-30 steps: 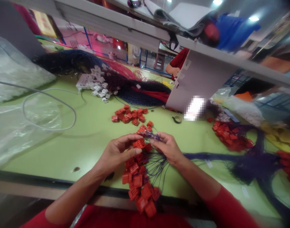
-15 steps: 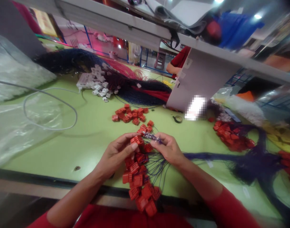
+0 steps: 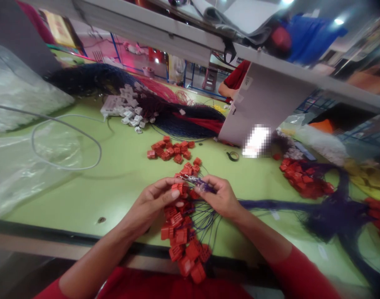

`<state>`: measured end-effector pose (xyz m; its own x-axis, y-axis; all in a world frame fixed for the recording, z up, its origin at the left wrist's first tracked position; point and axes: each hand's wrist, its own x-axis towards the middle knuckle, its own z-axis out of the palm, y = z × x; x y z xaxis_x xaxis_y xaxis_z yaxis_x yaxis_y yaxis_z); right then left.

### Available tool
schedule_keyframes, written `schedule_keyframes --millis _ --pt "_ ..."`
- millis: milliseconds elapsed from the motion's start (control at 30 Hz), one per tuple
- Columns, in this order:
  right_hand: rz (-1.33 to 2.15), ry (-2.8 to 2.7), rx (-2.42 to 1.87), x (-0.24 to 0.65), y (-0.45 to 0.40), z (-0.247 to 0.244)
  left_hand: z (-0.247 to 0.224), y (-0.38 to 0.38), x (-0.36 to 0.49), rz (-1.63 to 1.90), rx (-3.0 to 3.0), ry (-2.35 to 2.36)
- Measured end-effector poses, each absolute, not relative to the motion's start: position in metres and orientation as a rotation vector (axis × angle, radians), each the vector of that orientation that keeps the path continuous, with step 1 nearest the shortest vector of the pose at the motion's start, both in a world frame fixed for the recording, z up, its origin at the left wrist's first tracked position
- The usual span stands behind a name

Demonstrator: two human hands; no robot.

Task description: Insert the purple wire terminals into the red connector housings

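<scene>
the left hand [image 3: 152, 203] pinches a red plastic connector [image 3: 180, 189] between thumb and fingers, and the right hand [image 3: 222, 197] pinches thin wire ends [image 3: 197, 183] just beside it, both above a wired bundle of red connectors [image 3: 182, 232] on the green workbench [image 3: 84, 199]; beyond that bundle lie a loose pile of red connectors [image 3: 169, 150] and a roll of black tape [image 3: 232, 156]

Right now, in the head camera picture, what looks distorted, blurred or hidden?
In the head view, the long pale shelf edge bends from lens distortion, a pixelated white patch blocks detail, and the red plastic connectors look fairly sharp.
</scene>
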<state>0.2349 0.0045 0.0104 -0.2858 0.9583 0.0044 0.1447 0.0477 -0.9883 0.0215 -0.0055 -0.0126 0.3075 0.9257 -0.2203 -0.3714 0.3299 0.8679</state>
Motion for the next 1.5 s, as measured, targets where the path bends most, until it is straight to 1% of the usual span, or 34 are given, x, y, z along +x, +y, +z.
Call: schedule_keyframes --millis 200,367,900,1033,1200,1300,1367,1400,1500 --pt "1.273 -1.537 -1.157 0.235 0.002 0.011 -0.009 -0.005 0.023 1.019 0.811 0.844" --pt "1.228 -1.559 -1.122 0.236 0.000 0.007 -0.006 -0.006 0.023 0.997 0.703 0.840" --pt "0.730 -1.944 -1.080 0.239 -0.003 0.007 -0.002 -0.009 0.022 0.947 0.874 0.856" --pt "0.775 -1.958 -1.035 0.236 -0.005 0.002 -0.001 -0.009 0.028 0.930 0.879 0.864" --pt "0.972 -1.848 -1.035 0.236 0.000 -0.002 -0.002 -0.009 0.031 0.881 0.910 0.880" --pt "0.886 -1.749 -0.964 0.237 0.008 0.000 -0.005 -0.001 0.023 0.886 0.999 0.956" --pt "0.819 -1.643 -0.987 0.238 0.012 0.002 -0.011 0.012 0.012 0.950 1.100 1.065" --pt "0.842 -1.584 -1.030 0.238 0.014 0.003 -0.014 0.021 0.004 0.995 1.172 1.152" --pt "1.083 -1.445 -1.148 0.239 0.014 0.004 -0.027 0.054 -0.022 1.131 1.509 1.520"
